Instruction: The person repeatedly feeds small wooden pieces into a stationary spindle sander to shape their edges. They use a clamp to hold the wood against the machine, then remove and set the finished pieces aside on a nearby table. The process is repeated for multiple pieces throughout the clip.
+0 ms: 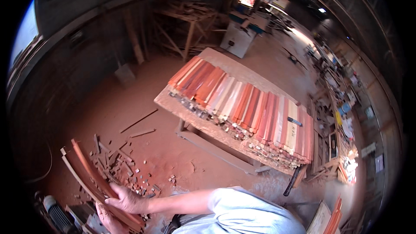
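Note:
At the lower left I hold several long, narrow wooden strips, some reddish (89,169) and one paler (76,174). My right hand (130,200), its bare forearm reaching across from a light grey sleeve, is closed round the strips from above. Lower down, my left hand (112,220) grips the same strips near their close ends, its palm partly hidden by the wood. The far ends of the strips stick out up and to the left.
A low table (169,100) to the right bears stacked red and pale strips (242,104), with a dark tool-like object (294,121) on top. Offcuts (115,158) litter the dusty floor. A ribbed motor (58,214) stands lower left; a cluttered bench (336,117) runs along the right.

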### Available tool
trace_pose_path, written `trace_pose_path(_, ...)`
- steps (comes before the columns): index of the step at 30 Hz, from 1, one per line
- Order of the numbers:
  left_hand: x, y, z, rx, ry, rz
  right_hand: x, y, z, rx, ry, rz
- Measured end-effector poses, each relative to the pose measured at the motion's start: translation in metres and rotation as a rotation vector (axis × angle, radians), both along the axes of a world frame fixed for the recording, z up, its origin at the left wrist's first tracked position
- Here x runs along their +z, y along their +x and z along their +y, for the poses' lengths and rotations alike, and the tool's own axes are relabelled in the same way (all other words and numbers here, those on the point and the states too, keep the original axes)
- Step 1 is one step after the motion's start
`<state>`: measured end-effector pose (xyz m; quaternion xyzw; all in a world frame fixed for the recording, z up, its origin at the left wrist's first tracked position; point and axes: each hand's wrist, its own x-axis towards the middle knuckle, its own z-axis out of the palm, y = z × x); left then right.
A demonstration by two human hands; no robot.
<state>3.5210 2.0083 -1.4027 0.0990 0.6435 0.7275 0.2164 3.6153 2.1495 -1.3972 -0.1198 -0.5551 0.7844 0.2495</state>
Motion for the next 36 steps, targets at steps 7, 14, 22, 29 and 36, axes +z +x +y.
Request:
trace_pose_path(7,0.017,-0.038,-0.016,-0.002,-0.325,0.053,-0.046,0.131,0.220,-0.753,0.058,-0.599)
trace_pose_path(14,0.039,-0.047,0.019,0.173,-0.432,0.205,-0.086,0.306,0.386,-1.060,0.131,-1.474)
trace_pose_path(22,0.043,-0.046,0.031,0.222,-0.440,0.216,-0.076,0.325,0.405,-1.042,0.142,-1.835)
trace_pose_path(29,0.051,-0.030,0.030,0.244,-0.424,0.208,-0.114,0.354,0.410,-1.035,0.458,-2.064)
trace_pose_path(36,0.099,-0.006,-0.023,0.463,-0.229,0.159,-0.086,0.169,0.343,-0.758,0.807,-0.665)
